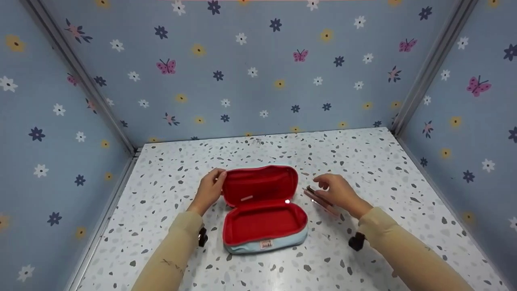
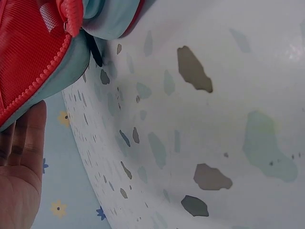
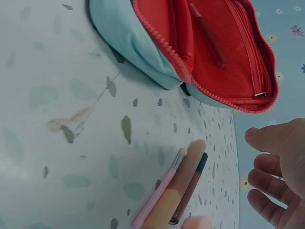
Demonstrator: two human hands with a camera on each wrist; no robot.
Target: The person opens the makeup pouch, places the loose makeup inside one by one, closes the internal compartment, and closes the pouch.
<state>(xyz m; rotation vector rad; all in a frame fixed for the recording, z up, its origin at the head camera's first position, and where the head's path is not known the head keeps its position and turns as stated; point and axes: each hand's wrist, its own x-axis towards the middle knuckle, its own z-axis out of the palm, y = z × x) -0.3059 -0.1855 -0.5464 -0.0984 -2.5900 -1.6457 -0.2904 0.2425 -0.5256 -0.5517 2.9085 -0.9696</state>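
- Nearest are the beige sleeves (image 1: pixel 173 246) of smooth cloth, reaching in from left and right.
- Centre: the pouch (image 1: pixel 282 241), a soft rounded box in pale blue fabric, lies unzipped; its near half shows a red lining, chunky red zipper teeth (image 3: pixel 161 42) and a small stitched label (image 1: pixel 266 244).
- Right of it, three slender sticks lie side by side: a pink stick (image 3: pixel 156 196) with a metallic collar, a broad peach stick (image 3: pixel 175 185) and a glossy brown stick (image 3: pixel 189 189) with a dark end.
- The right hand (image 1: pixel 339 192) is just over them, fingers loosely bent, released.
- Farther left, the left hand (image 1: pixel 209 190) grasps the edge of the raised lid (image 1: pixel 278 182), thumb in front.
- Beyond spreads the speckled, terrazzo-patterned tabletop (image 1: pixel 339 157).
- Farthest stands the flat blue wall (image 1: pixel 258 93), printed with flowers and butterflies.
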